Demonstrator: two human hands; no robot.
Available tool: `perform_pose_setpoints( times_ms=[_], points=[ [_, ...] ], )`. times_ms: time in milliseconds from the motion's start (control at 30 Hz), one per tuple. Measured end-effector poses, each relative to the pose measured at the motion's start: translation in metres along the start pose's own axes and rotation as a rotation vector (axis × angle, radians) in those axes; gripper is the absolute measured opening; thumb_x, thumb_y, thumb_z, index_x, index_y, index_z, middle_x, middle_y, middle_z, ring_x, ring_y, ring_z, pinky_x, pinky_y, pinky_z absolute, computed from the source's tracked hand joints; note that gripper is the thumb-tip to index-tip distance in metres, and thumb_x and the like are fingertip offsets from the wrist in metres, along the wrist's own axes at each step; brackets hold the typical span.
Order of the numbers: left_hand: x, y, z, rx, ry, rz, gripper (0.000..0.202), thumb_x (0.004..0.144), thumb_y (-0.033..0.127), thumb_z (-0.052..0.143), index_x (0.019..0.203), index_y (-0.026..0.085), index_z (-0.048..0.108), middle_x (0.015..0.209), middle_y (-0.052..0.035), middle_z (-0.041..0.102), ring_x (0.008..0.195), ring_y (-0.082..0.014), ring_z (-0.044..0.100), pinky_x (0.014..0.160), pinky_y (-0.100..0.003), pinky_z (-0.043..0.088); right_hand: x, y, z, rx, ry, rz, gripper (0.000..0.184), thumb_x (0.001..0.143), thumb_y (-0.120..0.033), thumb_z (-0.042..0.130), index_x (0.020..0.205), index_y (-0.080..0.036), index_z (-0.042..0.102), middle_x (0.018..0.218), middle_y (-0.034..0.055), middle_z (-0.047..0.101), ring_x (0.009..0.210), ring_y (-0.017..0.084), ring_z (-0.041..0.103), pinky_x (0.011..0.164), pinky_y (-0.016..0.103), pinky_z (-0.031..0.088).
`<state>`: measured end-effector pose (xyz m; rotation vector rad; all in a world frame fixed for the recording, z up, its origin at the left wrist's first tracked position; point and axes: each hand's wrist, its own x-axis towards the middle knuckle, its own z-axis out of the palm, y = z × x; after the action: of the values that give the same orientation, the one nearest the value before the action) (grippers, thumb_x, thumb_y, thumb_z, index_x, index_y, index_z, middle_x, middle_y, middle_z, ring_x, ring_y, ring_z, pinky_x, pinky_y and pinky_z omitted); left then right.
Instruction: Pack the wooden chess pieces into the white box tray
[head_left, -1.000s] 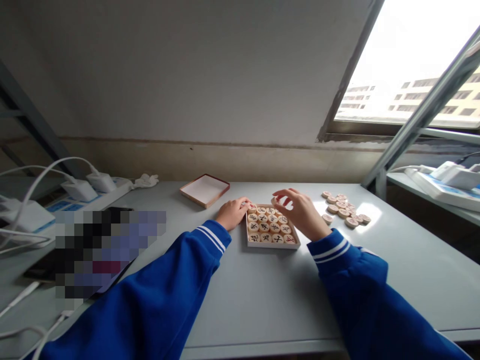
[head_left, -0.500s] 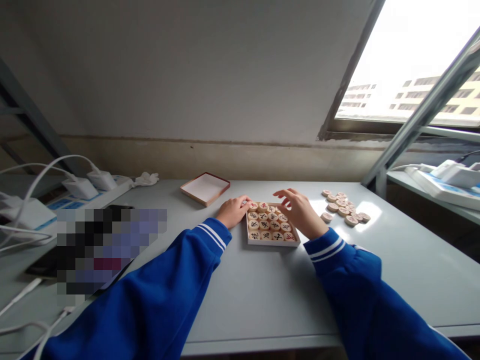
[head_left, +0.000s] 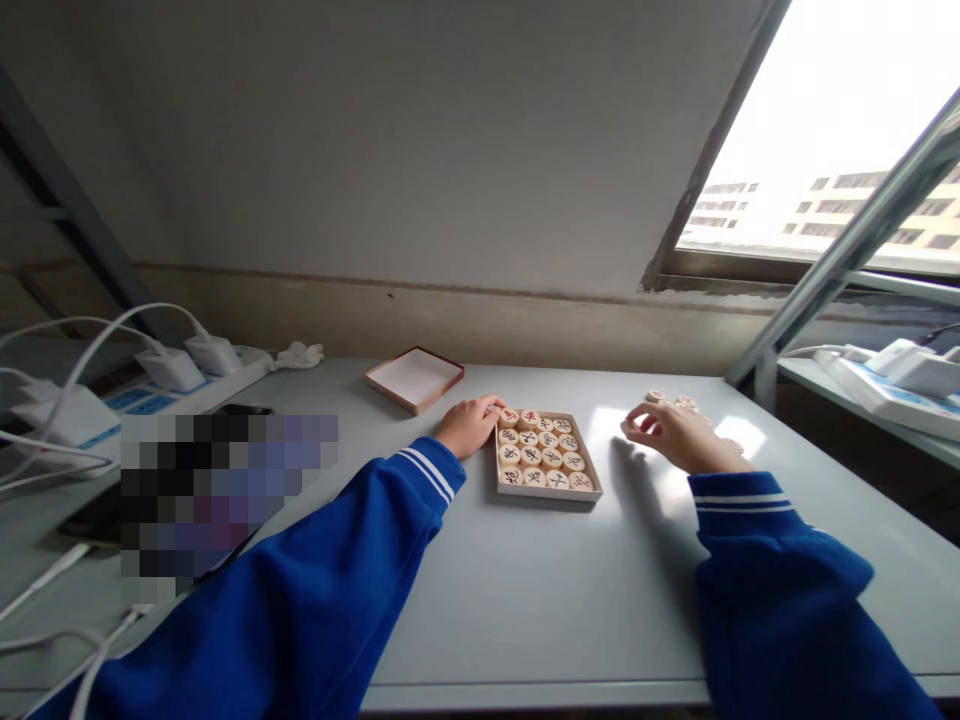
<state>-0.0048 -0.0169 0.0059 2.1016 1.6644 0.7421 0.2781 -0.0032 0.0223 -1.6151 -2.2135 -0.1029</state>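
A shallow cardboard box (head_left: 548,494) in the middle of the grey table (head_left: 540,590) is filled with round wooden chess pieces (head_left: 541,451) bearing red and black characters. My left hand (head_left: 466,425), fingers curled, rests against the box's far left corner. Over a loose pile of chess pieces (head_left: 679,402) to the right of the box hovers my right hand (head_left: 675,432), fingers bent toward them. Whether it holds a piece I cannot see. Both arms wear blue sleeves with white stripes.
The box's lid (head_left: 414,378) lies upside down behind my left hand. At the left are a power strip with white chargers (head_left: 176,368), cables and a dark phone. A metal frame post (head_left: 840,260) and a shelf with white devices (head_left: 892,385) stand at the right.
My right hand has left the box's far right corner and moved right to the loose pile. The box now shows a full top layer. My left hand has stayed put.
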Motion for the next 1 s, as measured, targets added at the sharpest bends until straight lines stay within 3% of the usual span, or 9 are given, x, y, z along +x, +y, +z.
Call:
perform_pose_setpoints(
  times_ms=[133,300,400,533,900,1000],
  points=[
    [0.001,-0.002,0.000,-0.017,-0.004,-0.003,0.030,0.080,0.026,0.032,0.091,0.022,0.060,0.056,0.0012,0.058,0.063,-0.0152,0.056,0.059,-0.023,0.040,0.003,-0.057,-0.006,0.107,-0.010,-0.173,0.023,0.080,-0.034,0.043,0.092,-0.020,0.058,0.086,0.0044,0.062,0.064,0.014,0.057,0.058,0.026,0.044],
    [0.002,-0.002,0.001,-0.014,-0.008,0.005,0.030,0.080,0.026,0.033,0.091,0.022,0.060,0.056,0.0012,0.058,0.060,-0.0156,0.055,0.059,-0.023,0.039,0.005,-0.093,0.006,-0.035,-0.031,-0.279,0.021,0.081,-0.033,0.045,0.094,-0.021,0.058,0.086,0.0044,0.061,0.071,0.017,0.056,0.065,0.031,0.038],
    [0.002,-0.001,0.000,-0.009,-0.011,0.004,0.030,0.080,0.026,0.033,0.091,0.022,0.060,0.056,0.0009,0.058,0.060,-0.0156,0.055,0.059,-0.023,0.039,0.004,-0.098,0.009,-0.138,0.021,-0.269,0.019,0.079,-0.032,0.049,0.094,-0.023,0.058,0.086,0.0036,0.063,0.081,0.021,0.054,0.071,0.036,0.032],
    [0.001,0.000,-0.001,-0.011,-0.013,-0.002,0.030,0.080,0.026,0.032,0.091,0.022,0.060,0.057,0.0006,0.058,0.060,-0.0157,0.055,0.059,-0.023,0.039,0.003,-0.097,0.007,-0.185,0.021,-0.235,0.019,0.078,-0.037,0.050,0.088,-0.024,0.060,0.083,0.0029,0.064,0.079,0.022,0.052,0.069,0.036,0.028],
    [0.003,-0.002,0.002,-0.013,0.004,0.011,0.025,0.080,0.023,0.034,0.090,0.020,0.057,0.060,-0.0008,0.056,0.062,-0.0162,0.053,0.060,-0.025,0.038,0.005,-0.093,0.013,-0.054,-0.005,-0.167,0.028,0.079,-0.040,0.050,0.102,-0.025,0.053,0.085,0.0015,0.065,0.083,0.021,0.053,0.070,0.034,0.028],
    [0.003,-0.001,0.000,-0.035,0.137,0.032,0.028,0.080,0.020,0.033,0.104,0.016,0.047,0.059,-0.0003,0.053,0.060,-0.0159,0.053,0.060,-0.026,0.039,0.006,-0.086,0.009,-0.028,-0.036,-0.151,0.029,0.078,-0.039,0.050,0.103,-0.026,0.052,0.084,0.0002,0.065,0.082,0.020,0.054,0.070,0.035,0.029]
  ],
)
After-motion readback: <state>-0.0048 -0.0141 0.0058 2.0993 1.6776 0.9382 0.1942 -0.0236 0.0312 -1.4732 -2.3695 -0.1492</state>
